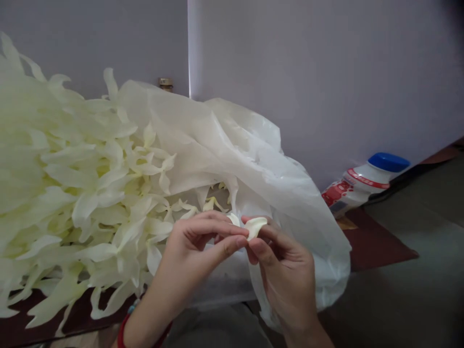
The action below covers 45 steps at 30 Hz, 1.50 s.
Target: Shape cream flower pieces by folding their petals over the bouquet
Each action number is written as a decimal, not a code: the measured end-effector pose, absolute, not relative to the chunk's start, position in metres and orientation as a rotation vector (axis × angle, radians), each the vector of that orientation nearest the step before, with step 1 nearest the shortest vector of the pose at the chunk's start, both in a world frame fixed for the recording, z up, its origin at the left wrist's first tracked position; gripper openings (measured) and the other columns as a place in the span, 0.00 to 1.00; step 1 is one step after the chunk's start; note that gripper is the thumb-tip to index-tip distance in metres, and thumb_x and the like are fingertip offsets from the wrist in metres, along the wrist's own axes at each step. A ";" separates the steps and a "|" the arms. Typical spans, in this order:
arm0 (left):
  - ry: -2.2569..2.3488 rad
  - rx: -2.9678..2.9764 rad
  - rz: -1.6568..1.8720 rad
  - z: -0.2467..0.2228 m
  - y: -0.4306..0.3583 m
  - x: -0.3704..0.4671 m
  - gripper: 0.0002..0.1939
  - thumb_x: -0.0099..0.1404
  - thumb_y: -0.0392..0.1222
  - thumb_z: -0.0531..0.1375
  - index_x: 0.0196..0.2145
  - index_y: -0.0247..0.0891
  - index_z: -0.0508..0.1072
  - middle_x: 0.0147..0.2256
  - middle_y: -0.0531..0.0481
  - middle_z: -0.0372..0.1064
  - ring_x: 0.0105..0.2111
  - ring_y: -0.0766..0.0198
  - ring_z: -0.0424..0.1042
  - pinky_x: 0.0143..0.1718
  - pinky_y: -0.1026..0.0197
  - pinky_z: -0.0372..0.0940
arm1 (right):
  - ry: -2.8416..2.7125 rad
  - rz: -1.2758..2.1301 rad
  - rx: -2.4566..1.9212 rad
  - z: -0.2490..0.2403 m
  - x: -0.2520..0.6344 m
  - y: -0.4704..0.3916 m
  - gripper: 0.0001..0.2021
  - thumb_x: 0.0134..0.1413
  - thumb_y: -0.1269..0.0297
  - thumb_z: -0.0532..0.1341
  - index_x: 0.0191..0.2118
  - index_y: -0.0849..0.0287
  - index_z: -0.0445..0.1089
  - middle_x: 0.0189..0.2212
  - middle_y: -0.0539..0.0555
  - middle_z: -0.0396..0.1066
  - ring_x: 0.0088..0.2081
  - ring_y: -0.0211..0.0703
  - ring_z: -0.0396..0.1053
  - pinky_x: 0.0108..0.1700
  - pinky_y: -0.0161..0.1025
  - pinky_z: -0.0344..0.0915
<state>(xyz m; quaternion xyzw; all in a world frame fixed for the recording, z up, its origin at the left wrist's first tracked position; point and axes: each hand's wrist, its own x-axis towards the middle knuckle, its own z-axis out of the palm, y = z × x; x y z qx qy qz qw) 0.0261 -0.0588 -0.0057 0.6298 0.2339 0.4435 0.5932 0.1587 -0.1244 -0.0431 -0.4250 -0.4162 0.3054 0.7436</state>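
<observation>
In the middle of the head view, my left hand point(203, 244) and my right hand point(288, 266) meet, fingertips almost touching. Between them is a small creamy-white flower petal point(256, 226), curled at its edge. My right thumb and fingers pinch it, while my left thumb and forefinger are pressed together against its left side. Part of it is hidden behind the fingers. Beneath and behind both hands spreads a crumpled, translucent white plastic bag point(250, 169). Just left of my left hand lies a large heap of pale, cream-yellow flowers point(97, 193) with long twisting petals.
A white bottle point(357, 186) with a blue cap and red label leans at the right, beside the bag. A small jar-like object point(166, 83) shows behind the bag. Pale grey-violet panels point(319, 72) rise at the back. The dark red surface point(379, 241) has a corner at right.
</observation>
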 end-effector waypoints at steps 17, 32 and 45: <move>0.608 1.989 1.144 -0.006 -0.072 0.028 0.10 0.72 0.34 0.56 0.32 0.39 0.70 0.32 0.51 0.68 0.33 0.65 0.65 0.36 0.64 0.64 | -1.128 0.481 -1.111 -0.037 0.158 -0.121 0.13 0.63 0.63 0.66 0.26 0.55 0.75 0.36 0.52 0.77 0.37 0.39 0.76 0.41 0.32 0.75; 0.653 1.513 1.176 -0.013 -0.060 0.026 0.03 0.59 0.37 0.72 0.28 0.40 0.83 0.29 0.49 0.79 0.30 0.64 0.73 0.29 0.65 0.65 | -1.280 0.372 -1.142 -0.030 0.158 -0.121 0.16 0.65 0.68 0.61 0.24 0.55 0.72 0.33 0.51 0.75 0.36 0.39 0.75 0.39 0.31 0.72; 0.597 1.669 1.232 -0.009 -0.063 0.022 0.05 0.59 0.33 0.72 0.30 0.42 0.83 0.30 0.51 0.80 0.35 0.63 0.76 0.30 0.66 0.67 | -1.225 0.607 -1.068 -0.031 0.161 -0.124 0.17 0.68 0.63 0.61 0.25 0.55 0.72 0.35 0.51 0.73 0.34 0.38 0.71 0.38 0.33 0.69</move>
